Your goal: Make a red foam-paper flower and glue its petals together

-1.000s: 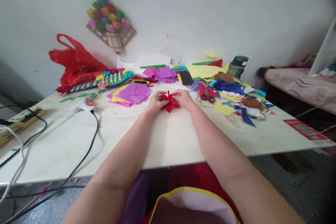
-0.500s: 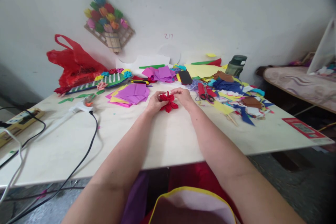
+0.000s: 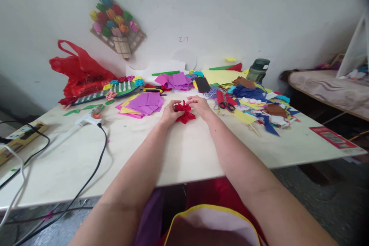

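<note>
A red paper flower (image 3: 186, 117) with several pointed petals is held just above the middle of the table (image 3: 190, 150). My left hand (image 3: 170, 113) grips it from the left, thumb over the inner petals and fingers curled behind. From the right, my right hand (image 3: 200, 106) has its fingertips pinched together at the upper petals; the exact spot they grip is too small to make out. Left of the hands lies a stack of purple, yellow and pink sheets (image 3: 145, 103). Black-handled scissors (image 3: 226, 103) rest to the right.
A hot glue gun (image 3: 91, 118) with a black cord lies on the left, near a power strip (image 3: 21, 136). Paper scraps (image 3: 259, 103) pile up on the right. At the back are a phone (image 3: 202, 84), a green bottle (image 3: 258, 70) and a red plastic bag (image 3: 82, 71).
The view has shifted slightly. Both hands stay around the red flower, with the right fingers moving only a little at its upper petals.
</note>
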Demonstrator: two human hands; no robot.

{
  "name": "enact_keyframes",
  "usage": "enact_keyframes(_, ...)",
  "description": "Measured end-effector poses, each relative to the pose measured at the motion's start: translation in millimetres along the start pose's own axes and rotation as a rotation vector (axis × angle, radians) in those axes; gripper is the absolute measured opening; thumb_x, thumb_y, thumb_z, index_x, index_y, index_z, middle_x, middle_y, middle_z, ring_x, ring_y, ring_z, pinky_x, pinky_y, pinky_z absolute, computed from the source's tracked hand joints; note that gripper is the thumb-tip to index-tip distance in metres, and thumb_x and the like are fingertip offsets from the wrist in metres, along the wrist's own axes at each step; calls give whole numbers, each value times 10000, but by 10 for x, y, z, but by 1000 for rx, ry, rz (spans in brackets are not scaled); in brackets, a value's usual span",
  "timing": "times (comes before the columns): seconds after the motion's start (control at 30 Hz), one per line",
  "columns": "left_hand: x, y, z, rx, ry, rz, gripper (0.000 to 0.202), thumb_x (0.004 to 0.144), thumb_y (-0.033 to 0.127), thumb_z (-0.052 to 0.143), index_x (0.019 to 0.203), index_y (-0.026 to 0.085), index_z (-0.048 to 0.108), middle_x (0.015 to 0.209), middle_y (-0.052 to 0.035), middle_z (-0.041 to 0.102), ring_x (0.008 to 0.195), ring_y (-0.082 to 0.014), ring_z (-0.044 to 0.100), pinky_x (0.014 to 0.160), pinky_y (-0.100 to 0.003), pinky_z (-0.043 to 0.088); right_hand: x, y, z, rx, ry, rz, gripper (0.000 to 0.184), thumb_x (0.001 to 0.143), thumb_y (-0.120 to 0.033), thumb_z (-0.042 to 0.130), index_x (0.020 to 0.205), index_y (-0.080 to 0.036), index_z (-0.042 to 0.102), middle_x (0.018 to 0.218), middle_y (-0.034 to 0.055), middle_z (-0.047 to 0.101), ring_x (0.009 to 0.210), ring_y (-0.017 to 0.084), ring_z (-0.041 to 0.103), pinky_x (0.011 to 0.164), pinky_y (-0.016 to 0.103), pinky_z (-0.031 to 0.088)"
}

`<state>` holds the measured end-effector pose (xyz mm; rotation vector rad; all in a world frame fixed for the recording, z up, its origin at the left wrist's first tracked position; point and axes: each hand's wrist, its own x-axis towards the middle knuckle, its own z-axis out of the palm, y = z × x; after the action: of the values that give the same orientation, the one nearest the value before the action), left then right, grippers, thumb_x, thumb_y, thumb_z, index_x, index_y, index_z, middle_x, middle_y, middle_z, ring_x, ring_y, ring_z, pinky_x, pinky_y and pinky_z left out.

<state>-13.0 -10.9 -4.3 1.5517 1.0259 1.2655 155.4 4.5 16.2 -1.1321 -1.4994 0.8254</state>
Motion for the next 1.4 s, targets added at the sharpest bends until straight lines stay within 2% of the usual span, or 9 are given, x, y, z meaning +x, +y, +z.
enact_keyframes(0.23,-8,29,2,35,3,13,577,545,261,803,1064,170,568,692,27,657,609,-136,609,608,-261,463,-2,-5,-3,-11,-5,10,183,636,-98,572,662,-186,731,1109,53,672,1046,190,607,970,332,466)
enact_keyframes(0.5,-15,30,8,105,28,49,540,561,222,771,1066,181,584,659,44,636,565,-125,586,562,-239,432,-6,-8,5,-12,0,6,87,668,-205,637,604,-178,689,1077,64,674,990,191,616,954,346,467)
enact_keyframes(0.77,-29,60,18,190,50,83,493,564,191,731,1042,179,611,627,45,624,541,-121,546,554,-242,409,-17,-20,10,-19,-2,17,70,653,-188,635,640,-179,703,1064,56,682,984,185,624,921,327,484)
enact_keyframes(1.1,-39,91,33,176,52,99,469,548,166,728,1007,182,632,611,45,621,547,-131,550,577,-262,426,-44,-76,30,25,41,115,45,615,-145,665,656,-162,666,997,56,714,832,149,641,840,297,500)
enact_keyframes(1.3,-56,131,34,188,39,88,471,550,165,727,1011,175,628,618,38,616,560,-138,554,590,-265,432,-56,-103,41,42,34,158,75,631,-119,667,687,-168,663,734,-1,685,677,113,586,768,277,499)
enact_keyframes(1.4,-60,136,35,196,30,78,483,564,169,725,1035,162,617,637,24,626,565,-144,556,598,-271,437,-64,-117,46,47,30,166,79,629,-111,658,680,-170,654,667,-18,651,635,105,560,737,266,492)
